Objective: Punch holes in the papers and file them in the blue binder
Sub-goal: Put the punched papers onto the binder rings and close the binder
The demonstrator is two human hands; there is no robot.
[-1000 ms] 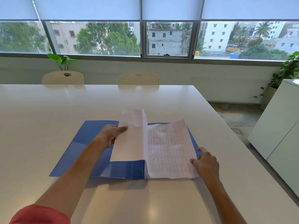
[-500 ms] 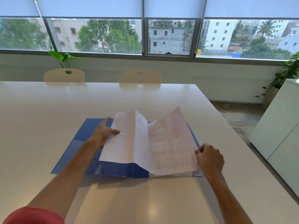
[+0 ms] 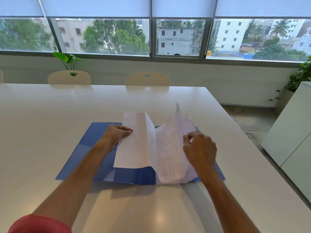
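While the right hand (image 3: 200, 148) pinches the free edge of a printed white sheet (image 3: 170, 148) between thumb and fingertips, fingers curled and mostly closed, the sheet stands lifted and bowed over the right half of the open blue plastic binder (image 3: 94, 148). Left hand (image 3: 116, 134) lies flat-ish, fingers extended, pressing the outer edge of a blank-side white page (image 3: 134, 140) that arches up over the left half. Both pages meet at the spine zone, which runs away from the person, so the papers' long axis is front-to-back and the pivot line sits between the two hands, slightly nearer the right. Binder lies flat on the glossy white table (image 3: 50, 115), directly ahead, cover spread to the left. My read: filing step, sheets being turned or seated at the spine; next move hinges on that centre line. Rings or clip are hidden under the paper, so can't tell if the sheets are threaded. Punched holes not visible. No hole punch in view. Print too small to read. Right edge of the stack is blurred.
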